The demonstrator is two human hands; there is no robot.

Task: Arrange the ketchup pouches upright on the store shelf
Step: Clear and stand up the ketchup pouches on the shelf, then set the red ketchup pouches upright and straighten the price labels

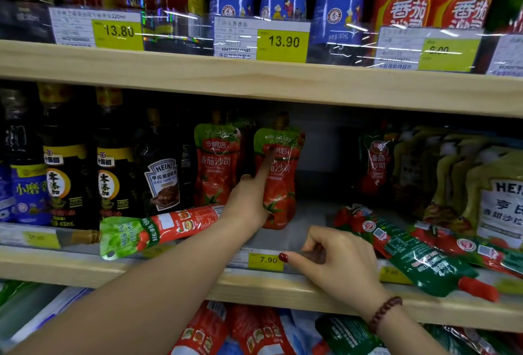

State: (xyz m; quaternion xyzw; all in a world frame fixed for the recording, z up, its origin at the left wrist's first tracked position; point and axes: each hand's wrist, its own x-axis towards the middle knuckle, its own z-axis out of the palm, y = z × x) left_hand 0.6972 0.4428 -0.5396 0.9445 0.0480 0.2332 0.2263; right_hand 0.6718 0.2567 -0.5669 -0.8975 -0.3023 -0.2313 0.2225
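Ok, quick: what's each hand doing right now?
Left hand: open, index finger pressed on the upright ketchup pouch, not gripping it.
Right hand: loosely curled at the shelf edge, holding nothing.

- We see pale, matt wood with a fine grain on the shelf edge [254, 85].
- We note glossy, crinkled plastic film on the upright ketchup pouch [280, 182] and the lying pouch [158, 230].
- The dark bottles [116, 162] look smooth and shiny.
- The yellow price tag [266, 260] looks like paper behind clear plastic.
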